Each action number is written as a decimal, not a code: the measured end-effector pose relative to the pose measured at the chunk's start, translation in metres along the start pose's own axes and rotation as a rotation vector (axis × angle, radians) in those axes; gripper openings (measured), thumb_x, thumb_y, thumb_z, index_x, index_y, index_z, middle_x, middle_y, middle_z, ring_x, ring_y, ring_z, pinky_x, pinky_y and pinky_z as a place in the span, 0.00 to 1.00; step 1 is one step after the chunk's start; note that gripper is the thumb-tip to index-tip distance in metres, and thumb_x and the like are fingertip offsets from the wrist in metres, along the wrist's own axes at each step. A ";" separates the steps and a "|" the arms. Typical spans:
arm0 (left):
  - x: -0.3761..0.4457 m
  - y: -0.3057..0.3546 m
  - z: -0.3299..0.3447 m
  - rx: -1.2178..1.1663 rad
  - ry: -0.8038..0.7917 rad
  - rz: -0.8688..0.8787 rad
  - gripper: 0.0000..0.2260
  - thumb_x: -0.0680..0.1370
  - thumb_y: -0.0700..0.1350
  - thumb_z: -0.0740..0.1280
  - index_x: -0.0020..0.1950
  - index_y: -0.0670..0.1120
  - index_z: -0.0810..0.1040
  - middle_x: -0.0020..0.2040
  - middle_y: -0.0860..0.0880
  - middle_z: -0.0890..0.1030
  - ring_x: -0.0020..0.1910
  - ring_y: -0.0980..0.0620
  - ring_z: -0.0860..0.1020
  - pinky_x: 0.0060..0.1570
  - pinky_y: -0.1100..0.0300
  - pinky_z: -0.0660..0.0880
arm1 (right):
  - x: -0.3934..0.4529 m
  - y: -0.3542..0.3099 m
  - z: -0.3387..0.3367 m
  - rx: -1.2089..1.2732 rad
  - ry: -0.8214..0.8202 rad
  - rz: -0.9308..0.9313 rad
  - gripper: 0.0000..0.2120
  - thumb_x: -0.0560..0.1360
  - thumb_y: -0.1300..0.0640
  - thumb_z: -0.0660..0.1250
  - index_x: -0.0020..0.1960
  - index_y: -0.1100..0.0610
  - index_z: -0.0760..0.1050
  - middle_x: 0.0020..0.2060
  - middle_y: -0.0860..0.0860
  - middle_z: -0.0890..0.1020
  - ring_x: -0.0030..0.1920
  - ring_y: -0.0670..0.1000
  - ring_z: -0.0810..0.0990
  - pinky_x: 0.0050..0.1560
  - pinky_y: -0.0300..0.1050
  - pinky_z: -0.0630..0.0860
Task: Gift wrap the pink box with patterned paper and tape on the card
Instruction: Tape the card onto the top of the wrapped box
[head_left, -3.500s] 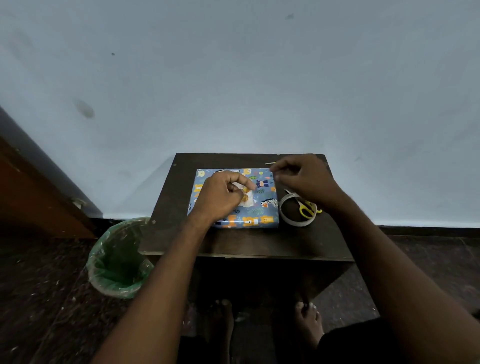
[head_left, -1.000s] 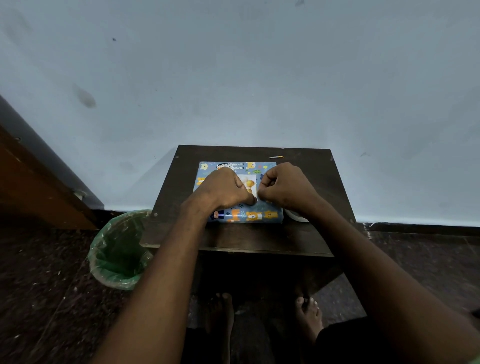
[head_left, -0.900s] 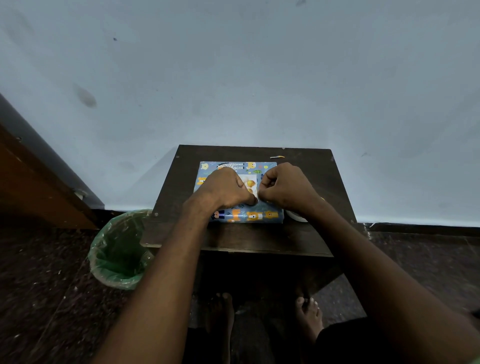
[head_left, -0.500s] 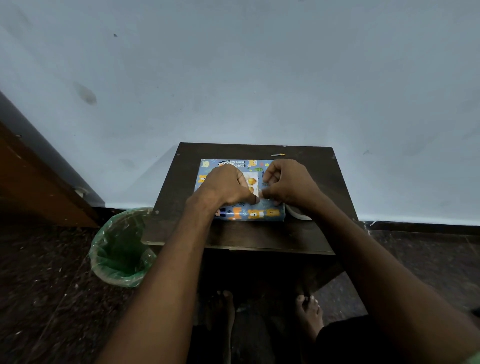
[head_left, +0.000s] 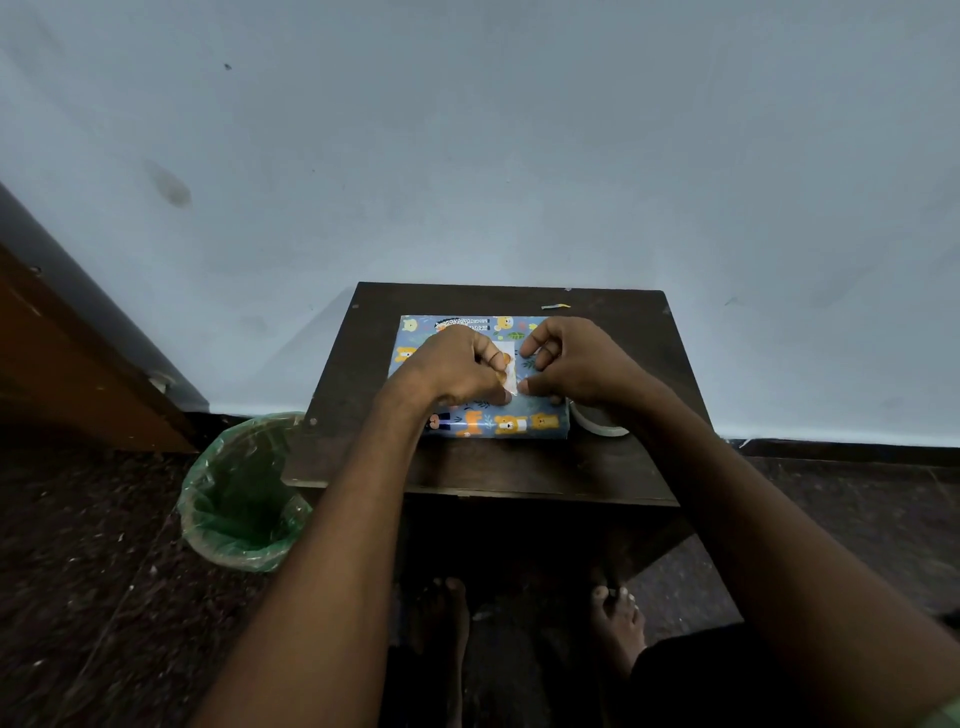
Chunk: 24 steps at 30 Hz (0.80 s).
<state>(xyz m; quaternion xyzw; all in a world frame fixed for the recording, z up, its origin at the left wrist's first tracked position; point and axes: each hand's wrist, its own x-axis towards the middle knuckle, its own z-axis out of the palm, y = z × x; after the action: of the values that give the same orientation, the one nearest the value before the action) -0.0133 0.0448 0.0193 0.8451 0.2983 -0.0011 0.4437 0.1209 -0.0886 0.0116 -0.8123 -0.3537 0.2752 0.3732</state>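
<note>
On top of the dark wooden table (head_left: 613, 467), the box (head_left: 483, 423) lies flat, already covered in blue paper printed with orange bears. A small pale card (head_left: 510, 358) sits on its top face, mostly hidden between the two hands. The left hand (head_left: 457, 371) rests on the box with its fingers curled, the thumb tip pressing down at the card's near edge. The right hand (head_left: 576, 364) is curled too, its thumb and forefinger meeting the same spot from the other side; whether they pinch a strip of tape cannot be told. A tape roll (head_left: 597, 423) peeks out beside the box under the right wrist. A green-lined bin (head_left: 244, 493) stands on the floor left of the table.
</note>
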 end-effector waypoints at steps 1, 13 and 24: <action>0.001 0.000 -0.001 -0.016 -0.011 0.001 0.10 0.71 0.35 0.81 0.41 0.48 0.84 0.39 0.49 0.84 0.39 0.50 0.80 0.44 0.50 0.83 | 0.000 0.001 -0.002 0.017 -0.006 0.005 0.15 0.69 0.71 0.79 0.51 0.60 0.79 0.37 0.54 0.80 0.27 0.46 0.78 0.29 0.43 0.77; 0.013 0.011 0.023 -0.014 0.274 0.254 0.09 0.77 0.38 0.73 0.46 0.52 0.87 0.37 0.56 0.84 0.35 0.64 0.80 0.39 0.64 0.75 | -0.008 0.043 -0.052 -0.502 0.149 -0.087 0.12 0.69 0.62 0.74 0.49 0.49 0.83 0.50 0.50 0.77 0.51 0.52 0.78 0.49 0.47 0.75; 0.025 0.026 0.041 -0.043 0.317 0.276 0.08 0.78 0.39 0.73 0.51 0.51 0.88 0.42 0.55 0.86 0.35 0.68 0.78 0.37 0.76 0.69 | -0.006 0.047 -0.057 -0.519 0.291 -0.226 0.13 0.69 0.66 0.71 0.35 0.50 0.73 0.39 0.48 0.77 0.42 0.52 0.77 0.38 0.45 0.67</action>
<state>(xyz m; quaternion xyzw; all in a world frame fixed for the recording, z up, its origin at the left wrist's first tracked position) 0.0309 0.0153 0.0069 0.8577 0.2459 0.1991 0.4052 0.1753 -0.1388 0.0071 -0.8669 -0.4429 0.0137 0.2284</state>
